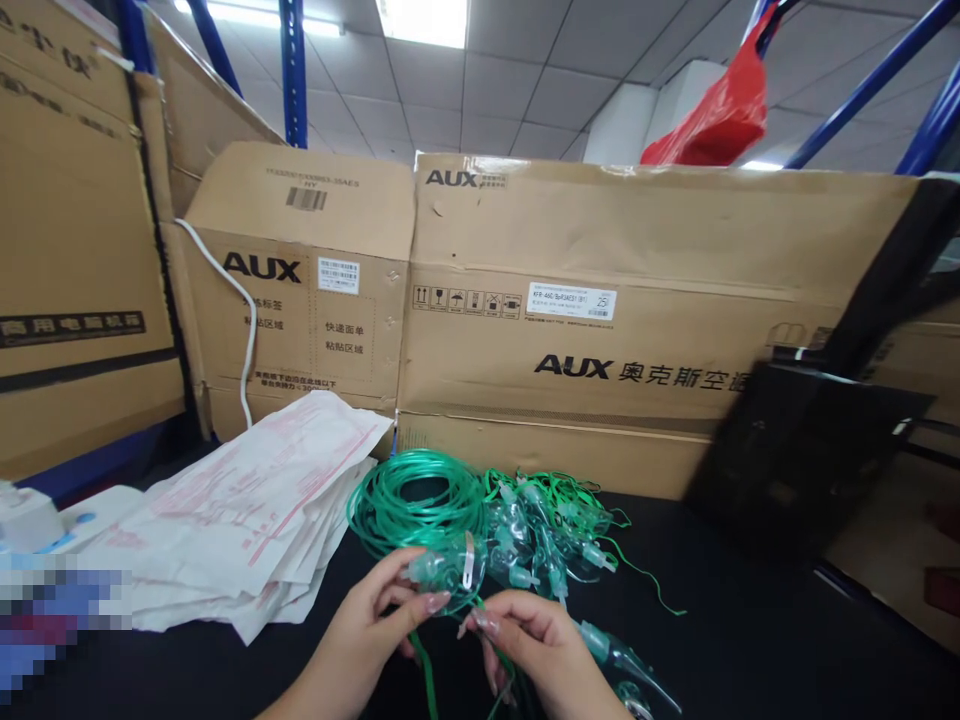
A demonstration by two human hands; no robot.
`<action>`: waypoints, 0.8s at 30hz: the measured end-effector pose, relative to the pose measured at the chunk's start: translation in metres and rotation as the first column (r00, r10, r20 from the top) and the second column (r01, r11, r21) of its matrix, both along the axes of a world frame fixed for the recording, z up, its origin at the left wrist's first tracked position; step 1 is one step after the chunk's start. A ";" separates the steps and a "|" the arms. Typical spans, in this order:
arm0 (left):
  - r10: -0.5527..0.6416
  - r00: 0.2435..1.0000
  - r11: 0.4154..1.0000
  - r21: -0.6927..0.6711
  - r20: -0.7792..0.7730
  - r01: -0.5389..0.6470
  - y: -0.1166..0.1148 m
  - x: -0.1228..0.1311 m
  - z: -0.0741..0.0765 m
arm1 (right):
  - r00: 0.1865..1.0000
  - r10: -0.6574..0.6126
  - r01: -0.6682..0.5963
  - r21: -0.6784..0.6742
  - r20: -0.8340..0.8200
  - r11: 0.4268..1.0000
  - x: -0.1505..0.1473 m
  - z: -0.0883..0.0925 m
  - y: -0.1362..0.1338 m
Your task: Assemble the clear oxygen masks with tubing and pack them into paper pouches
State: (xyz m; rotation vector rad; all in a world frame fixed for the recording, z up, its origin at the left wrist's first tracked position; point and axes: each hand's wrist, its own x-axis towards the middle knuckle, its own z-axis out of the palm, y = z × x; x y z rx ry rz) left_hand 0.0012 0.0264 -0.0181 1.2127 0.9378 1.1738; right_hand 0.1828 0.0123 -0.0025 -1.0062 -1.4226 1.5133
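A clear, green-tinted oxygen mask [453, 572] with a metal nose strip is in my left hand [386, 615], whose fingers and thumb are closed on its edge. A green elastic strap [426, 668] hangs down below the mask. My right hand [536, 640] pinches a thin green strap close to the mask's lower edge; its fingertips partly hide it. Just beyond my hands lies a pile of similar masks [517, 530] with tangled straps. To its left is a coil of green tubing [420, 490]. More clear mask parts [622, 655] lie beside my right wrist.
Stacked white printed pouches [247, 500] lie on the left of the black table [720, 640]. Cardboard boxes [637, 240] wall off the back, and a white cable [244, 330] hangs there. At right stands a dark panel [810, 460]. A red bag [720, 100] hangs above.
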 end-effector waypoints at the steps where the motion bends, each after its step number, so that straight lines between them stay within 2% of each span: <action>1: -0.001 1.000 1.000 -0.004 0.023 0.002 0.000 0.000 -0.002 | 1.000 -0.003 0.003 -0.004 0.001 1.000 0.000 -0.003 0.001; 7: 0.027 0.979 1.000 -0.014 0.202 -0.024 0.003 -0.002 -0.004 | 0.994 0.047 -0.045 -0.023 0.097 0.999 -0.002 -0.018 0.008; 13: -0.014 0.995 0.999 -0.035 0.097 0.017 0.001 -0.002 0.002 | 0.999 0.024 -0.023 -0.063 0.026 0.998 -0.004 -0.002 -0.001; 16: -0.018 0.995 0.998 -0.050 0.094 0.023 -0.002 -0.001 0.010 | 0.994 0.008 -0.005 -0.029 0.106 1.000 -0.005 0.004 -0.007; 19: 0.003 0.983 0.992 -0.122 0.183 0.020 -0.005 0.000 0.016 | 0.967 -0.021 -0.005 0.103 0.252 0.995 -0.006 0.004 -0.011; 22: 0.004 0.955 0.976 -0.207 0.298 0.060 -0.007 -0.001 0.014 | 0.931 -0.075 -0.039 0.302 0.357 0.953 -0.005 0.000 -0.011; 24: -0.013 0.941 0.971 -0.222 0.338 0.093 -0.007 -0.001 0.011 | 0.916 -0.110 -0.043 0.367 0.386 0.929 -0.003 -0.003 -0.009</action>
